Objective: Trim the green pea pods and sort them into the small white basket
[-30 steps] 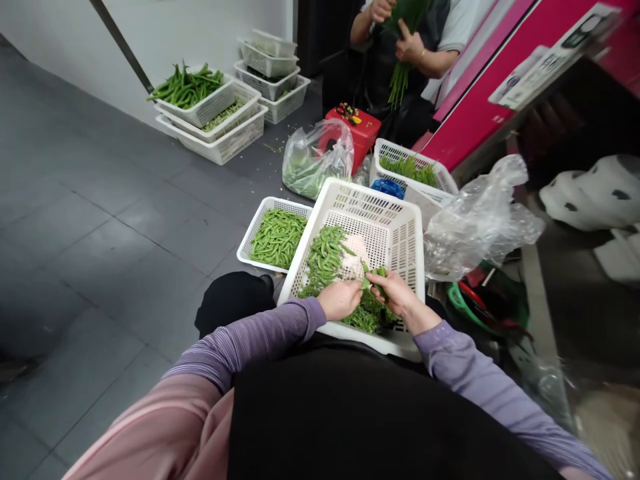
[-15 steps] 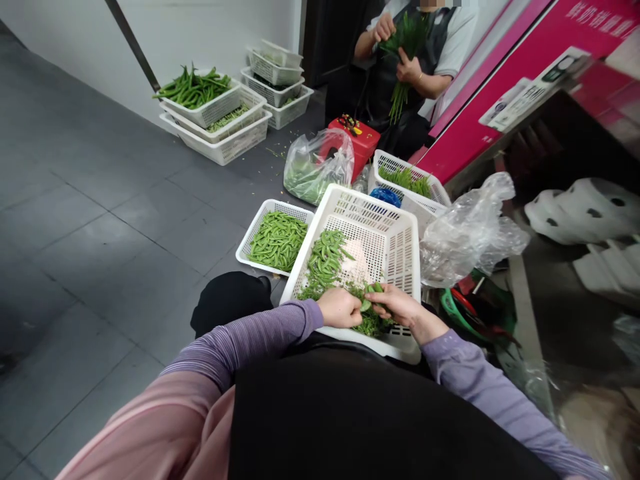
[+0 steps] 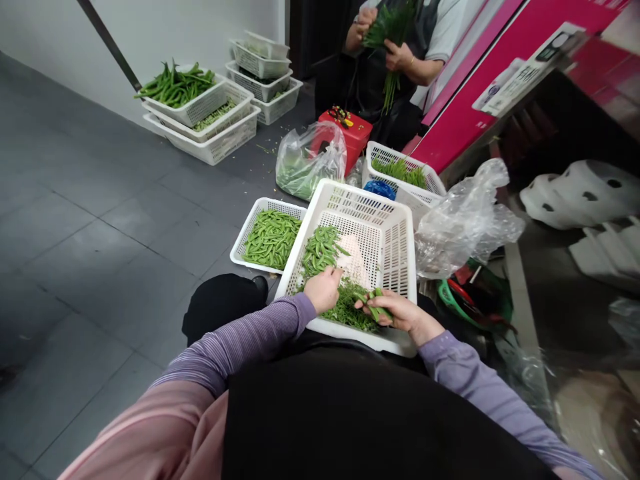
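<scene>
A large white basket [image 3: 408, 267] rests across my lap, holding a heap of green pods [image 3: 321, 248] on its left side and a pile of thin green trimmings [image 3: 350, 308] near me. My left hand [image 3: 323, 290] is closed above the trimmings, just below the pods; whatever its fingertips pinch is too small to name. Several green pods [image 3: 379, 307] are held in my right hand [image 3: 397, 312], over the right part of the trimmings. Left of the basket, a smaller white tray [image 3: 237, 250] is full of green pods [image 3: 273, 239].
Ahead are a clear plastic bag [image 3: 313, 160], a red box [image 3: 353, 137] and a white basket of greens [image 3: 440, 190]. A person's hands [image 3: 400, 57] hold long green stalks. Stacked baskets [image 3: 215, 147] stand at the back left, a clear bag [image 3: 460, 220] at right.
My left hand has moved left and up, away from my right hand, toward the pods. My right hand still holds its pods. The whole view has shifted slightly.
</scene>
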Demonstrator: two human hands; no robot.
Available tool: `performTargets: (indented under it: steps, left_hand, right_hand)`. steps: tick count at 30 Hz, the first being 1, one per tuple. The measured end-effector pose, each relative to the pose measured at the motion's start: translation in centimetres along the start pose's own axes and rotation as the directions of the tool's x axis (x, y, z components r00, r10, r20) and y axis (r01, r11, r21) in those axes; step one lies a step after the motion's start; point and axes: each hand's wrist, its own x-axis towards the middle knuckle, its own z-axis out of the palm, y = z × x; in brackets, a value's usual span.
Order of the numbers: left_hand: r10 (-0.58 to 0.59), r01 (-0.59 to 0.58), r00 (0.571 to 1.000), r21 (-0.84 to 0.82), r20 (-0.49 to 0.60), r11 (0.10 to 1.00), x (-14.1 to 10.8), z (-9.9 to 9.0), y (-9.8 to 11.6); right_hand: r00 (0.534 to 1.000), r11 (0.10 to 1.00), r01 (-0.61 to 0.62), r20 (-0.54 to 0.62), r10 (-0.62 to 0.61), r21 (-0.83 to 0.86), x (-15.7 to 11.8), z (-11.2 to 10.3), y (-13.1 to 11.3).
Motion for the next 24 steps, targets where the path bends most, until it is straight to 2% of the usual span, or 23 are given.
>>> performTargets:
  steps: [2, 4, 7, 9, 11, 13, 14, 15, 17, 18, 19, 21, 22, 24]
  left_hand:
    - [0.157, -0.157, 0.987, -0.007, -0.022, 0.988, -0.7, 0.2, 1.0]
    - [0.281, -0.281, 0.96, 0.006, 0.011, 0.96, -1.1, 0.4, 1.7]
    - [0.372, -0.377, 0.924, 0.041, 0.091, 0.925, -1.0, 0.9, 1.6]
    - [0.396, -0.402, 0.908, 0.018, 0.135, 0.916, -0.7, 1.1, 1.1]
    - [0.4, -0.392, 0.906, -0.081, 0.14, 0.916, -0.4, 1.0, 0.7]
    - [0.369, -0.335, 0.926, -0.274, 0.084, 0.902, -0.2, 0.5, 0.4]
    - [0.321, -0.28, 0.946, -0.391, 0.042, 0.877, 0.0, 0.2, 0.4]
    - [0.244, -0.207, 0.97, -0.503, 0.007, 0.839, 0.1, 0.0, 0.4]
    - [0.04, -0.043, 0.999, -0.651, -0.02, 0.758, 0.4, -0.1, 0.5]
    - [-0.032, 0.013, 0.999, -0.673, -0.015, 0.739, 0.5, 0.1, 0.6]
    - [-0.056, 0.043, 0.998, -0.659, 0.001, 0.751, 0.5, 0.5, 0.7]
    - [0.017, 0.037, 0.995, -0.525, 0.098, 0.85, 0.3, 1.6, 0.7]
    - [0.08, 0.006, 0.98, -0.426, 0.183, 0.905, 0.1, 2.2, 0.8]
    - [0.152, -0.067, 0.929, -0.248, 0.339, 0.966, -0.3, 3.4, 0.7]
  right_hand:
    - [1.0, 1.0, -0.009, -0.01, 0.009, 0.021, 0.3, -0.2, 0.5]
    - [1.0, 1.0, -0.012, -0.002, 0.012, 0.009, 0.5, -0.3, 0.7]
    - [0.999, 0.988, -0.02, 0.034, 0.026, -0.156, 0.6, 0.0, 0.3]
    - [0.999, 0.92, -0.003, 0.041, 0.02, -0.392, 0.6, 0.4, -0.4]
    - [0.997, 0.789, 0.081, 0.057, -0.059, -0.609, 0.4, 1.1, -1.3]
    - [0.979, 0.704, 0.193, 0.086, -0.184, -0.684, 0.4, 1.9, -1.9]
    - [0.964, 0.713, 0.242, 0.077, -0.255, -0.659, 0.5, 2.3, -2.0]
    - [0.944, 0.75, 0.284, 0.037, -0.328, -0.597, 0.8, 2.6, -2.1]
    - [0.878, 0.832, 0.377, -0.129, -0.461, -0.406, 2.1, 2.9, -2.1]
    - [0.827, 0.849, 0.431, -0.241, -0.507, -0.306, 3.2, 2.8, -2.1]
    - [0.77, 0.849, 0.48, -0.358, -0.528, -0.221, 4.5, 2.3, -2.3]
    - [0.658, 0.845, 0.516, -0.567, -0.496, -0.141, 7.6, 0.5, -3.1]
    - [0.606, 0.86, 0.486, -0.651, -0.458, -0.152, 9.2, -0.8, -3.8]
    - [0.555, 0.901, 0.292, -0.71, -0.433, -0.321, 12.3, -3.6, -5.2]
